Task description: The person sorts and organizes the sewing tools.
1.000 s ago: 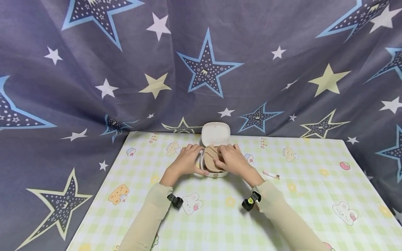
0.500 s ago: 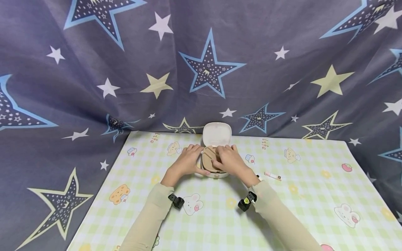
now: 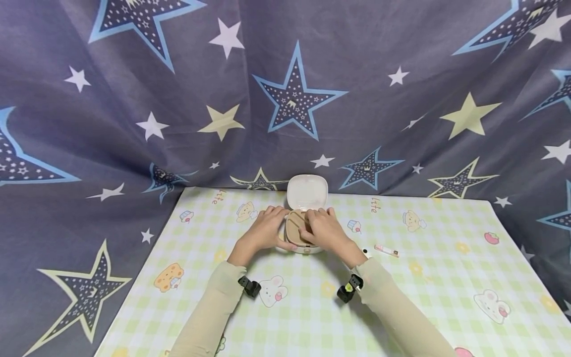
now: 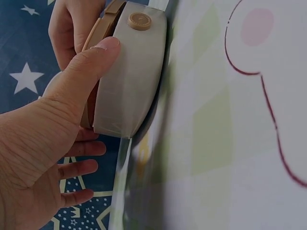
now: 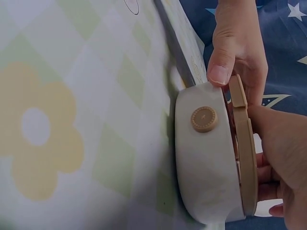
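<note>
Tan insert: under and just left of the right hand [image 3: 327, 229], over the case mouth; a gap shows along its near edge [image 5: 247, 158]; uneven pressure could probably tip or jam it
White case: on the table [image 3: 294, 322], beside the left hand [image 3: 264, 230]; it may skid if that hold slackens
Raised lid [image 3: 308, 192]: beyond both hands; a knuckle might knock it
Left hand: half spread, gripping the case, thumb at the front rim, fingers round the left side
Right hand: fingers bent, thumb opposite, seemingly pinching the insert; exact contact hidden
</note>
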Demonstrator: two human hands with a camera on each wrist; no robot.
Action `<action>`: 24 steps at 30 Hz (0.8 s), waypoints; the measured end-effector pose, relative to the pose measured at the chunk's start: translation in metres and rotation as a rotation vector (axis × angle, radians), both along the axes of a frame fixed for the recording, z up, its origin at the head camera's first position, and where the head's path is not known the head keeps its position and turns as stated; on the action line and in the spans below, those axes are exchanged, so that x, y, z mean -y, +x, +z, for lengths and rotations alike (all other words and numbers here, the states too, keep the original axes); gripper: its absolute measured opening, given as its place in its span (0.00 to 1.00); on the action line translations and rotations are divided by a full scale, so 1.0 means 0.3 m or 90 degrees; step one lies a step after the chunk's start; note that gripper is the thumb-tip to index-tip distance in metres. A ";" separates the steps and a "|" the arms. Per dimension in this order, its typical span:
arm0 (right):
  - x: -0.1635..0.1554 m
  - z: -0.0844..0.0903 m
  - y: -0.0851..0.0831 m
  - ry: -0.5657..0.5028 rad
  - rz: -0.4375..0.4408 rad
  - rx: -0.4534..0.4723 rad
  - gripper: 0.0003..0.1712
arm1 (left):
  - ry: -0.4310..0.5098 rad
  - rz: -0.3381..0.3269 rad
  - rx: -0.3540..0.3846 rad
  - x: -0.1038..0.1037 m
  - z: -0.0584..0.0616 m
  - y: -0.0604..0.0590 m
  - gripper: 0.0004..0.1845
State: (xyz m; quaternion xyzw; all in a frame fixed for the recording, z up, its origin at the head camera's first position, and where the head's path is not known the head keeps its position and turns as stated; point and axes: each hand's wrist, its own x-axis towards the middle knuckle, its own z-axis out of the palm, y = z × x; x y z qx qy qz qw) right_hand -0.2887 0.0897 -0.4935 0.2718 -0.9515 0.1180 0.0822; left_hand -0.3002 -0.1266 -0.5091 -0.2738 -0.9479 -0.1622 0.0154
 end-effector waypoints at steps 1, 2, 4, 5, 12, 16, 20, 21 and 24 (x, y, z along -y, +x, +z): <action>0.000 -0.001 0.000 0.003 -0.001 0.000 0.14 | 0.000 0.000 0.000 0.000 0.000 0.000 0.58; 0.001 -0.001 0.000 0.004 -0.001 -0.001 0.14 | 0.000 0.000 0.000 0.001 0.000 0.000 0.58; 0.002 -0.001 0.000 0.005 -0.002 -0.001 0.14 | -0.001 0.000 0.001 0.001 0.001 0.000 0.58; 0.003 -0.001 -0.001 0.007 -0.002 0.000 0.14 | -0.001 0.001 0.002 0.001 0.001 -0.001 0.58; 0.005 -0.002 -0.007 0.013 -0.007 0.004 0.14 | 0.001 0.000 0.012 -0.003 0.005 0.000 0.58; 0.006 0.000 -0.008 0.019 -0.011 0.010 0.14 | 0.000 -0.001 0.016 -0.005 0.007 0.001 0.58; 0.009 0.004 -0.008 0.024 -0.015 0.012 0.14 | -0.002 0.001 0.017 -0.004 0.004 -0.004 0.58; 0.010 0.006 -0.008 0.023 -0.015 0.011 0.15 | -0.003 0.002 0.017 -0.003 0.003 -0.006 0.58; 0.013 0.011 -0.009 0.028 -0.015 0.013 0.15 | -0.006 0.003 0.017 -0.002 0.002 -0.009 0.57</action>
